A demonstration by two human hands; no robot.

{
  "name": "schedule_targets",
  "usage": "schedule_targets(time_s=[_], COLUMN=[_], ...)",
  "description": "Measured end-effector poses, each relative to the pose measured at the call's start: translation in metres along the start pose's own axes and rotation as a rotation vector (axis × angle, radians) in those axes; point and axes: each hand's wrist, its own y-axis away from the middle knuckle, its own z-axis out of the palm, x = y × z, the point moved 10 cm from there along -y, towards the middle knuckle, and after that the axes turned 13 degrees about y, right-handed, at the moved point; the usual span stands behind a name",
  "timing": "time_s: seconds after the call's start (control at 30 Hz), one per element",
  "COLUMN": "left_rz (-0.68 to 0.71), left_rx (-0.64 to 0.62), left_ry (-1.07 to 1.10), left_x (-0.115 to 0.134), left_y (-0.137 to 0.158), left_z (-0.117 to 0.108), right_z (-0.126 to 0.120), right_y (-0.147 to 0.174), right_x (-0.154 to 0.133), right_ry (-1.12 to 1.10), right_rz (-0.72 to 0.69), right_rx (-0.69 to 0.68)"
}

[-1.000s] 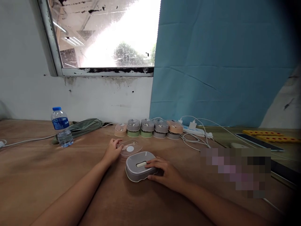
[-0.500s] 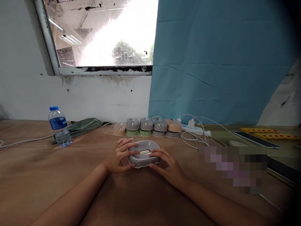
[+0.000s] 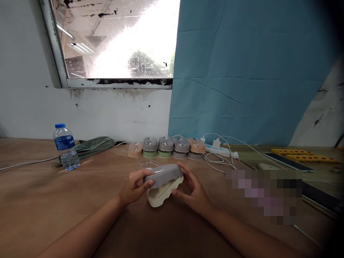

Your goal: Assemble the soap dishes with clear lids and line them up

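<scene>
A grey plastic box cover [image 3: 163,175] is held up tilted over the table, in front of me. Beneath it hangs a cream wavy-edged base [image 3: 161,193], parted from the cover along the near side. My left hand [image 3: 135,186] pinches the left end of the cover, thumb on the near side and fingers on top. At the right end, my right hand [image 3: 192,188] has its fingers against the cover, with the thumb by the cream base. Just behind the cover lies a clear plastic piece [image 3: 147,163], partly hidden.
Along the wall stand several small grey and peach boxes [image 3: 165,143], most stacked in twos. A water bottle [image 3: 66,147] and a green bag [image 3: 94,147] are at left. White cables, a power strip [image 3: 219,151], a phone [image 3: 287,162] and yellow strips [image 3: 306,157] lie at right.
The grey cover has tilted up and come apart from the cream base, which now shows below it. Both hands have shifted their grip to the ends.
</scene>
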Motion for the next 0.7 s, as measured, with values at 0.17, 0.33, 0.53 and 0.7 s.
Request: schedule_targets(time_s=[0.17, 0.33, 0.53, 0.7], left_rz=[-0.078, -0.188, -0.233, -0.313], left_rx=[0.098, 0.272, 0.628, 0.571], left_ry=[0.047, 0.147, -0.149, -0.764], left_x=[-0.011, -0.026, -0.048, -0.073], left_y=[0.001, 0.002, 0.013, 0.024], left_z=[-0.008, -0.023, -0.088, -0.14], right_z=[0.004, 0.007, 0.015, 0.02], right_y=[-0.001, 0.0, -0.001, -0.001], right_x=[-0.001, 0.008, 0.035, 0.028], right_ry=[-0.157, -0.238, -0.259, -0.084], right_rz=[0.036, 0.063, 0.201, 0.185], right_rx=[-0.029, -0.051, -0.065, -0.159])
